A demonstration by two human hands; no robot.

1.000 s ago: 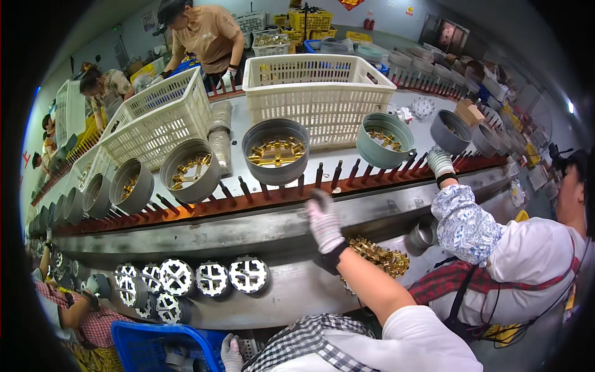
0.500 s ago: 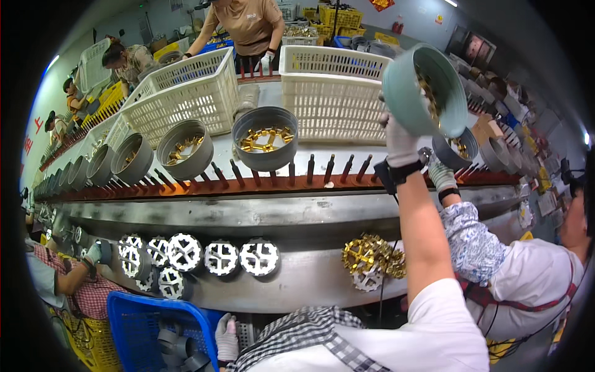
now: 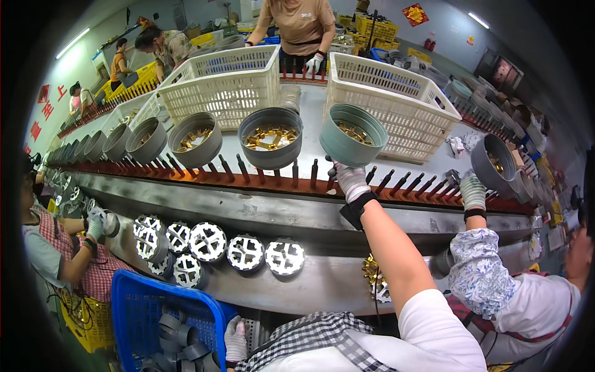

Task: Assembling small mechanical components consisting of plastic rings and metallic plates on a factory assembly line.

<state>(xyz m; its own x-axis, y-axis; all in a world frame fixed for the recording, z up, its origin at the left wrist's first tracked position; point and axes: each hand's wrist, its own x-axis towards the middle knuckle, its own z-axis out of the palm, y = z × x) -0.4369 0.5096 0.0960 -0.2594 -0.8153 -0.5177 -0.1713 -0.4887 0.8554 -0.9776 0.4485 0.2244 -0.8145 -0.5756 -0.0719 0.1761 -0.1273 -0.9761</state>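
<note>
My right hand [image 3: 351, 181], in a white glove, reaches forward to the row of pegs. Its fingers are closed at the underside of a pale green round tub [image 3: 354, 141], which is tilted toward me with gold metal pieces inside. Part of the grip is hidden under the tub. My left hand [image 3: 236, 340], also gloved, is low by my lap beside the blue basket [image 3: 127, 310]. Its fingers are extended and nothing shows in them. A grey round tub [image 3: 271, 144] with gold pieces sits left of the green one. Gold toothed parts [image 3: 372, 270] lie partly behind my right forearm.
Several grey rings with silver cut-out discs [image 3: 285, 257] stand on the metal bench [image 3: 328, 282]. Dark red pegs [image 3: 314, 175] line its far side. White crates [image 3: 403, 118] stand beyond. Co-workers are at both sides; one gloved hand [image 3: 473, 192] works to my right.
The green tub has come down and left from its raised place at the right into the row above the pegs, my right hand moving with it. The view has shifted. My left hand stays low.
</note>
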